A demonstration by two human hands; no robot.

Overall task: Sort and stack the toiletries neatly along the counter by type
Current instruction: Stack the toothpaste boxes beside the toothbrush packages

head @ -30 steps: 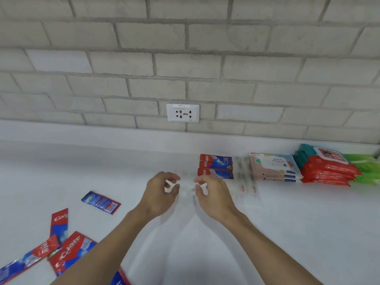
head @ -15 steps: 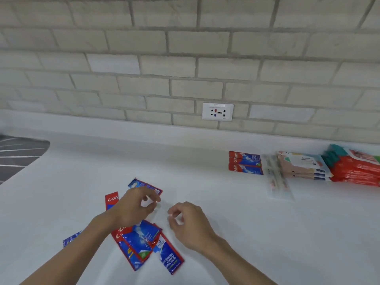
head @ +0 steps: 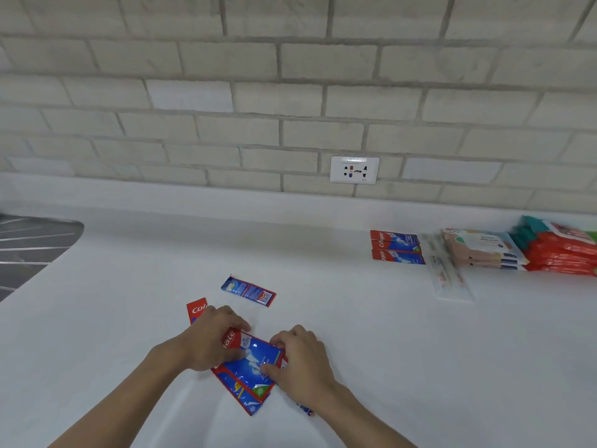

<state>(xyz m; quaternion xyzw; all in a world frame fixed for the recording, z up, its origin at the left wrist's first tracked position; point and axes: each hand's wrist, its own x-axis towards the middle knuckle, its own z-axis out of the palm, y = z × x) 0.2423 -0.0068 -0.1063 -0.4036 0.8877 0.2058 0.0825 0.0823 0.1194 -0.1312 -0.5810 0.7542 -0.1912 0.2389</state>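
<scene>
While the toothpaste sachets [head: 246,394] are lying in a messy pile on the table [head: 371,334], the person's left hand [head: 209,341] and right hand [head: 302,362] are both pinching the top sachet [head: 256,355] by its ends, fingers curled. Stacked sachets [head: 396,251] are sitting by the wall [head: 290,92].

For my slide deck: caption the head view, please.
Left hand and right hand grip Colgate sachets on white counter.

"Colgate" stands in white on the red end of the upper sachet [head: 394,241] of 2 stacked by the wall; the lower sachet [head: 399,257] under it shows "gate". A loose sachet [head: 196,310] shows "Col", the front sachet [head: 252,357] "gate". Print on the wipes pack [head: 481,247] is probably a brand, but too small to read.
</scene>
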